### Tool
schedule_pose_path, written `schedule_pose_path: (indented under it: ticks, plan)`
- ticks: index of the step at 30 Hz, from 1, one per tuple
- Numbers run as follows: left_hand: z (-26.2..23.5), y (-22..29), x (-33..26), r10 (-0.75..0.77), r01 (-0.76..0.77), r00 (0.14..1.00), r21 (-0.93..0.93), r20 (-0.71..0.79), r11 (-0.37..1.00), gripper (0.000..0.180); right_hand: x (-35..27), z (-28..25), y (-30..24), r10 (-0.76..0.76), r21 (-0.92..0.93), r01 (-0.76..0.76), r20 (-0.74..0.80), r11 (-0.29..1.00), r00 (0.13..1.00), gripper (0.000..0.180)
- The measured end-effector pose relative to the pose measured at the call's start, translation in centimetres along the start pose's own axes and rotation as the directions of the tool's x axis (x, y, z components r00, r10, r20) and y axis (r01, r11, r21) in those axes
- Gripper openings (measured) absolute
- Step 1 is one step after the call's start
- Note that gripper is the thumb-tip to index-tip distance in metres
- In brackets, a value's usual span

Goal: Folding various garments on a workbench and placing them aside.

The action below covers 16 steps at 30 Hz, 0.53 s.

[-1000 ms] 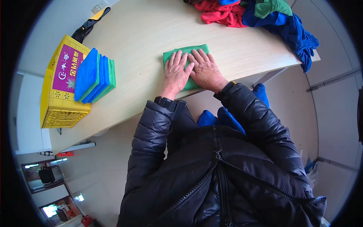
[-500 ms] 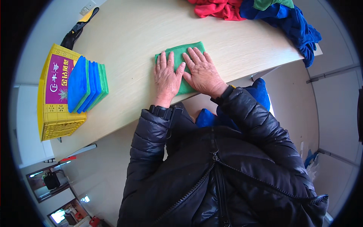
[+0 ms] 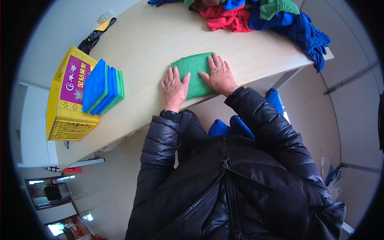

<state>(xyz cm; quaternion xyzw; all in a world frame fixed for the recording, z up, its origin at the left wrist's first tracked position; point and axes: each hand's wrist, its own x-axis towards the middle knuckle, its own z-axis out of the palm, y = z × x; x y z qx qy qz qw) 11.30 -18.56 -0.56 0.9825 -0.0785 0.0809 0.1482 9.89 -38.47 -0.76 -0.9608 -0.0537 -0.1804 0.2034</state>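
Note:
A folded green cloth (image 3: 193, 76) lies flat near the front edge of the table. My left hand (image 3: 175, 88) rests along its left side, fingers stretched out and thumb lying on the fabric. Along the right side lies my right hand (image 3: 221, 75), also flat, its thumb on the cloth and its fingers apart. Neither hand grips anything. To the left stands a neat stack of folded blue and green cloths (image 3: 98, 88), leaning beside the yellow crate.
A yellow plastic crate (image 3: 73, 124) with a purple label stands at the table's left end. Loose red cloth (image 3: 230, 19) and blue cloth (image 3: 306, 34) lie heaped at the far right, partly over the edge. Behind the crate lies a black strap (image 3: 93, 40).
My hands have moved apart from the cloth's middle to its two sides, uncovering more green. The whole view has shifted slightly, showing more of the heap at the back.

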Motion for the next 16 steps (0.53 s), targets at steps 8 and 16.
schedule_pose_path:
  ticks: [8,16]
  plan:
    - [-1.8,2.2,-0.1,0.163,-0.157,0.985,0.091,-0.061,0.983,0.071,0.8,-2.3,-3.7,-0.23,-0.193,0.25,0.123,0.949,0.966,0.067]
    - [-0.6,1.8,0.6,0.187,-0.183,0.982,-0.121,0.028,0.976,0.072,1.5,0.0,-2.7,-0.102,-0.066,0.127,0.3,0.99,0.949,0.061]
